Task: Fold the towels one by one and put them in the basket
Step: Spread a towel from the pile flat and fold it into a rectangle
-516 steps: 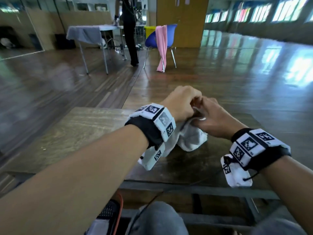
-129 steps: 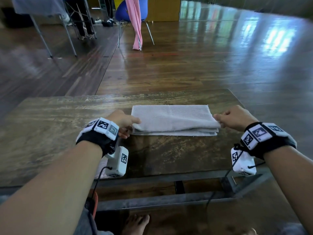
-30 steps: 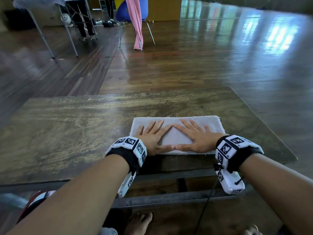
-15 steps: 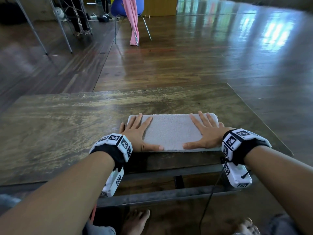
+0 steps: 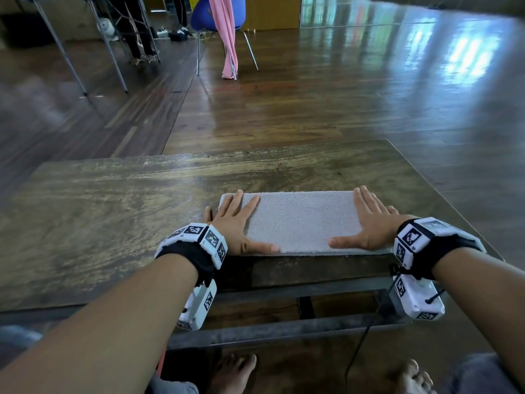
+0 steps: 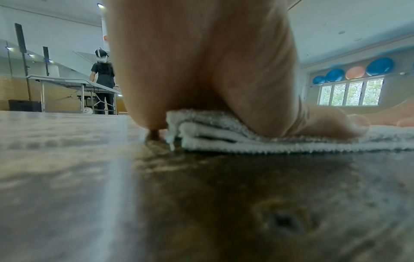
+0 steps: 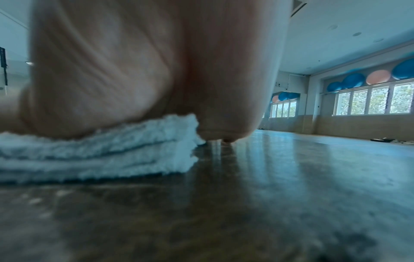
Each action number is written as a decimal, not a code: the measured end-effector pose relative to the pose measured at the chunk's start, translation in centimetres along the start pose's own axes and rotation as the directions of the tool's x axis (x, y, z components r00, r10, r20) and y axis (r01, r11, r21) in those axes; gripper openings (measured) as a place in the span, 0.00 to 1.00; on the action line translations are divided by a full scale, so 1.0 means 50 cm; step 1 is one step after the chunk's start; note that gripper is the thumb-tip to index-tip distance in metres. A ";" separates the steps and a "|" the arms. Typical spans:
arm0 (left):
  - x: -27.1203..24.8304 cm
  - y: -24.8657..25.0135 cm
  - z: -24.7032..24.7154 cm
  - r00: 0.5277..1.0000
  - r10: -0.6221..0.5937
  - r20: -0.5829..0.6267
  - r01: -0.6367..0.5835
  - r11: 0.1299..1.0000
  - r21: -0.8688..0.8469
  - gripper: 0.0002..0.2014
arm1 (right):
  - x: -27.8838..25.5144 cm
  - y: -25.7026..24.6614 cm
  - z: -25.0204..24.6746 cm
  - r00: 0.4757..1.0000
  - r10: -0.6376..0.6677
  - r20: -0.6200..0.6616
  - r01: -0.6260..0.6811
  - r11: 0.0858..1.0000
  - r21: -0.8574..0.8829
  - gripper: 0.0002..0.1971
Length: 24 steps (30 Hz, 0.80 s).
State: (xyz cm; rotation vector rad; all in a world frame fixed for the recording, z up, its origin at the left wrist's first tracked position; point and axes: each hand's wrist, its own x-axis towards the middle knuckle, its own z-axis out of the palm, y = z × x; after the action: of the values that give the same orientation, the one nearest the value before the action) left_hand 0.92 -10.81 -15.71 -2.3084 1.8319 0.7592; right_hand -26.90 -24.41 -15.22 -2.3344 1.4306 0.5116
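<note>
A grey-white towel (image 5: 301, 221), folded into a flat rectangle of several layers, lies near the front edge of the wooden table (image 5: 113, 211). My left hand (image 5: 237, 223) presses flat on the towel's left end, fingers straight and spread, thumb along the near edge. My right hand (image 5: 369, 223) presses flat on the right end in the same way. In the left wrist view the palm (image 6: 224, 70) bears on the stacked layers of the towel (image 6: 246, 140). The right wrist view shows the palm (image 7: 134, 70) on the towel's right corner (image 7: 112, 156). No basket is in view.
The table's right edge (image 5: 443, 200) runs close to my right hand. Beyond the table stand a blue chair draped with a pink cloth (image 5: 225, 32) and a folding table (image 5: 85, 46). Another person (image 6: 103, 83) stands there. My bare feet (image 5: 235, 373) are under the table.
Both hands have slid apart over the towel, from touching at its middle to its left and right ends, staying flat on it. The towel has not moved.
</note>
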 end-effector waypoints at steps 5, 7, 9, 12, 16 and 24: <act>0.010 -0.007 -0.011 0.999 -0.006 0.042 0.002 0.996 0.094 0.65 | -0.014 0.024 -0.004 0.998 -0.005 -0.064 0.006 1.000 0.027 0.79; 0.010 -0.009 -0.018 1.000 -0.003 0.014 0.001 0.995 0.105 0.65 | -0.023 0.013 -0.016 0.972 -0.107 -0.208 0.107 0.994 -0.012 0.72; 0.010 -0.008 -0.026 0.999 -0.004 -0.050 0.007 0.997 0.074 0.61 | -0.037 -0.016 -0.031 0.917 -0.240 -0.318 0.248 0.969 -0.014 0.54; 0.007 -0.009 -0.037 0.993 -0.018 -0.120 0.023 0.999 0.041 0.51 | -0.053 -0.073 -0.028 0.905 -0.334 -0.264 0.358 0.932 0.048 0.31; -0.006 -0.008 -0.048 0.991 -0.080 -0.110 0.090 0.993 0.082 0.40 | -0.058 -0.109 -0.012 0.936 -0.316 -0.153 0.321 0.947 0.012 0.31; -0.056 0.041 -0.075 0.997 0.017 -0.078 -0.016 1.000 0.005 0.22 | -0.061 -0.093 -0.029 0.892 -0.293 -0.345 0.294 0.954 -0.050 0.26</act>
State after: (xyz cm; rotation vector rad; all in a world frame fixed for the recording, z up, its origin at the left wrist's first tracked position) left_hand -0.24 -10.28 -10.74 -2.3557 1.8845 0.6755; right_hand -23.83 -20.74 -11.99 -2.6728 1.1714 0.0060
